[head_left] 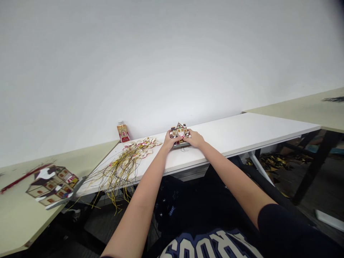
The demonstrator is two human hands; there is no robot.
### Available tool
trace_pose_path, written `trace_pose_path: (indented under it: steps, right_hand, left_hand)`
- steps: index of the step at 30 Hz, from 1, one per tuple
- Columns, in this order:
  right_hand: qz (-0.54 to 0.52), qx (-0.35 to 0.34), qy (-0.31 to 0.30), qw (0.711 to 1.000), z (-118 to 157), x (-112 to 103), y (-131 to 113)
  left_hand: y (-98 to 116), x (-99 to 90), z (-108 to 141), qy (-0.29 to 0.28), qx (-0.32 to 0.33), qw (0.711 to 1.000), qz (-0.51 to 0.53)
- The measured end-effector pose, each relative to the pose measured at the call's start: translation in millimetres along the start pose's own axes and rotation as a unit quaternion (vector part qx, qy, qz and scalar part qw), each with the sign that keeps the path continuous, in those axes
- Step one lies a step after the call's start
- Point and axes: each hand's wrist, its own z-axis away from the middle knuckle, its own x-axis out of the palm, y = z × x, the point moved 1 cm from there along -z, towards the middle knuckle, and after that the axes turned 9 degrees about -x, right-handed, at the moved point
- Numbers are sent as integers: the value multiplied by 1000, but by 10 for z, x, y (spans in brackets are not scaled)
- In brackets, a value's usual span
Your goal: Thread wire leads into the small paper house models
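Both hands hold a small decorated model house point(179, 130) just above the front part of the white table point(225, 132). My left hand point(169, 140) is closed round its left side, and my right hand point(195, 139) grips the right side. The thumbs press low on the front, near a red-and-white striped awning. Cream walls, yellow windows and a peaked roof with white patches show between my fingers. A short dark wire or thread hangs under the house. The fingers behind the house are hidden.
A tangle of gold and dark strings point(123, 163) with small tags lies left, some hanging over the edge. A bottle with golden contents point(123, 132) stands against the wall. A larger similar house point(53, 184) and a red bundle point(25, 177) sit on the left cream table point(24, 218).
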Motion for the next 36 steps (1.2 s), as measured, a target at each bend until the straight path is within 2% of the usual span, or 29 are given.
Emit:
trace_pose_path:
  steps: [20,27,36]
  right_hand:
    - [-27,-20,14,999,-20,21,7]
    - [-7,-15,-4,1000,-5,9,11]
    - [0,-42,-14,999,13,-23,-6]
  left_hand:
    - [43,-14,0,20,13,1000,0]
    - [-41,-28,-51,18,19,999,-18]
    - [-60,-20,-71,10,4,1000,13]
